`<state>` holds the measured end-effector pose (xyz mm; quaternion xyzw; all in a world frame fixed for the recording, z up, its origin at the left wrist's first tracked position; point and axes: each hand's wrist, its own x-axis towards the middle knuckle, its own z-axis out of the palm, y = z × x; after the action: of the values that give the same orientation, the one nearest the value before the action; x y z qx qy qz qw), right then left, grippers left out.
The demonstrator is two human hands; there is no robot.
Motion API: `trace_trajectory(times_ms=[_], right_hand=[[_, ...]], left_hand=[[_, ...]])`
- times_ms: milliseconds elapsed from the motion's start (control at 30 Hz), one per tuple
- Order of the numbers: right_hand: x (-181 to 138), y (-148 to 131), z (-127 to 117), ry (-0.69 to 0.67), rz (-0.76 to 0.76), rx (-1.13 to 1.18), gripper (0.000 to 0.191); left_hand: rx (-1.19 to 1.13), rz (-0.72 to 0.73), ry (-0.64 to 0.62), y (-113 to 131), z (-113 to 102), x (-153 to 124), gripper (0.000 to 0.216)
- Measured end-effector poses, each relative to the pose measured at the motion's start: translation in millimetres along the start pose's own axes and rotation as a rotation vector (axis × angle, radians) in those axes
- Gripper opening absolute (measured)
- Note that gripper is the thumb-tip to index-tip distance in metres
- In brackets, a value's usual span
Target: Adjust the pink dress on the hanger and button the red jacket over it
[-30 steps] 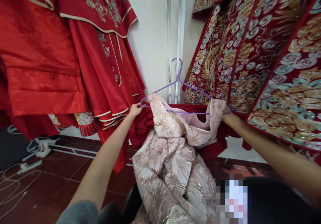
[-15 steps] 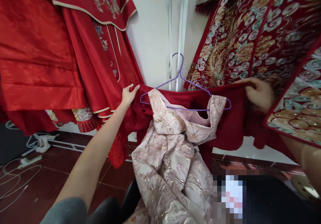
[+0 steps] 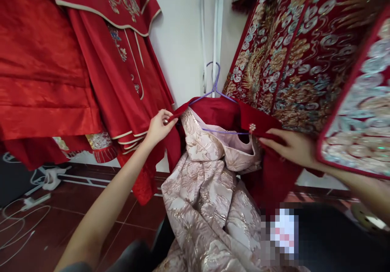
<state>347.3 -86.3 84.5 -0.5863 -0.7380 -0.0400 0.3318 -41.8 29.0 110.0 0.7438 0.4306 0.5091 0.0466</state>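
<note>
Head view: a red jacket (image 3: 222,111) sits at the centre of the frame, its top edge stretched left to right between the two hands, both touching it, so neither is nearer. The left hand (image 3: 160,128) pinches its left edge; the right hand (image 3: 294,144) has thumb and fingers narrowed on the right front edge, though shadow blurs the lower folds there. The jacket lies behind the pink dress (image 3: 207,199)'s neckline and over the arms of the purple hanger (image 3: 215,88). Counted: one jacket, one dress, one hanger, two hands. Around them, at least two red outfits (image 3: 106,73) fill the upper left; embroidered clothes (image 3: 283,61), number unclear, the upper right.
</note>
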Motion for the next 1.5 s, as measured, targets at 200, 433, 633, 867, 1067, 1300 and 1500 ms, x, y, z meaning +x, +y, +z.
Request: trace_trajectory(times_ms=[200, 433, 633, 867, 1067, 1300, 1500], right_hand=[[32.2, -72.2, 60.2, -0.102, -0.306, 0.207, 0.021], [36.7, -114.1, 93.4, -0.015, -0.353, 0.369, 0.011], [33.6, -95.6, 72.5, 0.297, -0.206, 0.587, 0.013], [51.1, -93.2, 82.1, 0.064, -0.223, 0.885, 0.011], [56.4, -92.7, 89.0, 0.133, -0.203, 0.884, 0.023], [61.0, -90.1, 92.1, 0.26, -0.3, 0.655, 0.017], [63.7, -92.2, 85.8, 0.225, -0.24, 0.563, 0.023]], left_hand=[[-0.089, 0.109, -0.138, 42.1, 46.1, -1.3, 0.016], [-0.118, 0.156, -0.223, 60.6, 61.0, -16.9, 0.021], [-0.08, 0.119, -0.119, 56.7, 62.4, -24.5, 0.017], [-0.145, 0.087, -0.039, 70.9, 77.0, -22.5, 0.022], [-0.085, 0.098, -0.081, 71.0, 74.1, -25.9, 0.02], [-0.002, 0.093, -0.037, 67.7, 77.2, -31.2, 0.018], [0.204, 0.152, -0.118, 73.4, 70.2, -30.5, 0.016]])
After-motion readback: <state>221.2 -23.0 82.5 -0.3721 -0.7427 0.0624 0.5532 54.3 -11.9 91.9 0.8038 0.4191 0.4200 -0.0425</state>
